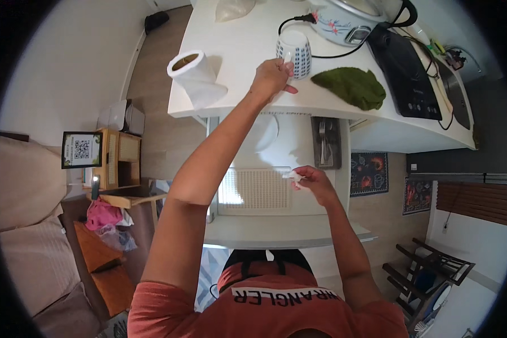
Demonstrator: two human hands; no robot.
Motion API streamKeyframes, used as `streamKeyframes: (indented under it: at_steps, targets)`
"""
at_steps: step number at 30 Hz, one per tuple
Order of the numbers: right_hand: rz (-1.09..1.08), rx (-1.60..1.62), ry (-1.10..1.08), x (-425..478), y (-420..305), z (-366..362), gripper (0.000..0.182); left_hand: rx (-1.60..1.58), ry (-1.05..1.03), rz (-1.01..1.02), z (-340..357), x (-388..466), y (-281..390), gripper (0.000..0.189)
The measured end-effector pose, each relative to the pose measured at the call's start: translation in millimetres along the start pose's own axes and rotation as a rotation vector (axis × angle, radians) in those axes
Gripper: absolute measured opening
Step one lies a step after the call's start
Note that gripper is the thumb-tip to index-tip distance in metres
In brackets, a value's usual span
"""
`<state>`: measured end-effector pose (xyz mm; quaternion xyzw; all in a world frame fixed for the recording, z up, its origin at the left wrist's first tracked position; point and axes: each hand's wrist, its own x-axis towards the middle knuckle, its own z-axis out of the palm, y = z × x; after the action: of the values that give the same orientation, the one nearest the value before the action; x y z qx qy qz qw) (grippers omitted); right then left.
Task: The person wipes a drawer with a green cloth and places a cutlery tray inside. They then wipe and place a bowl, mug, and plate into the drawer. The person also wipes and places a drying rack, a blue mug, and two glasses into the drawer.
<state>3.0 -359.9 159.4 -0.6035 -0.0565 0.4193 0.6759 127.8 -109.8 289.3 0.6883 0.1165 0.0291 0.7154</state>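
Observation:
On the white countertop, my left hand grips the handle of a white ceramic mug with a blue pattern. The mug appears upside down, its plain white base facing up. Lower and to the right, my right hand pinches a crumpled piece of white tissue over an open drawer. Inside the drawer are a white plate, a grey cutlery tray with a fork and other utensils, and a cream perforated tray. My left forearm partly covers the drawer's left side.
A paper towel roll stands at the counter's left. Right of the mug lie a green cloth and a black induction cooktop. A floral rice cooker with a black power cord sits behind. The pulled-out drawer projects toward my body.

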Motion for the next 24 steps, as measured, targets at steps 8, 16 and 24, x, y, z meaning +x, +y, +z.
streamKeyframes:
  at_steps: [8, 16, 24]
  targets:
    - [-0.011, 0.037, 0.163, -65, -2, -13, 0.026, 0.215, -0.355, -0.192, -67, -167, 56, 0.021]
    - [0.107, 0.016, 0.14, -77, 20, 4, 0.024, -0.07, 0.003, -0.491, -120, -250, -249, 0.016]
    - [0.16, 0.009, 0.127, -67, 33, 23, 0.023, -0.02, 0.118, -0.546, -124, -250, -342, 0.018]
